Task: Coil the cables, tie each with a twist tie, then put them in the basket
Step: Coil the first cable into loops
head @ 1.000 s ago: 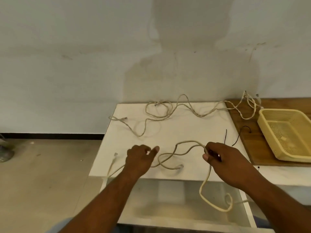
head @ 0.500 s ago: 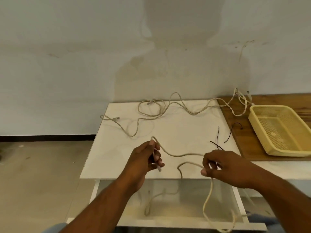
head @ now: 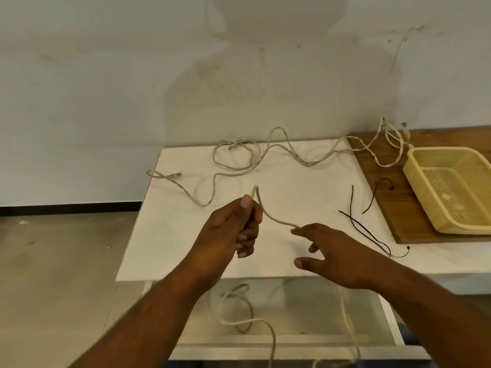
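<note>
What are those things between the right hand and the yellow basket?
In the head view, thin black twist ties lie on the white table there, one reaching onto the wooden board under the basket.

left hand [head: 230, 232] lifted higher gripping the cable [head: 276, 220], right hand [head: 338, 257] let go, fingers [head: 303, 230] now spread

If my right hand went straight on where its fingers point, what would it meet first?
The right hand would probably meet the cable at its fingertips first, then the left hand gripping it; depth is unclear.
</note>
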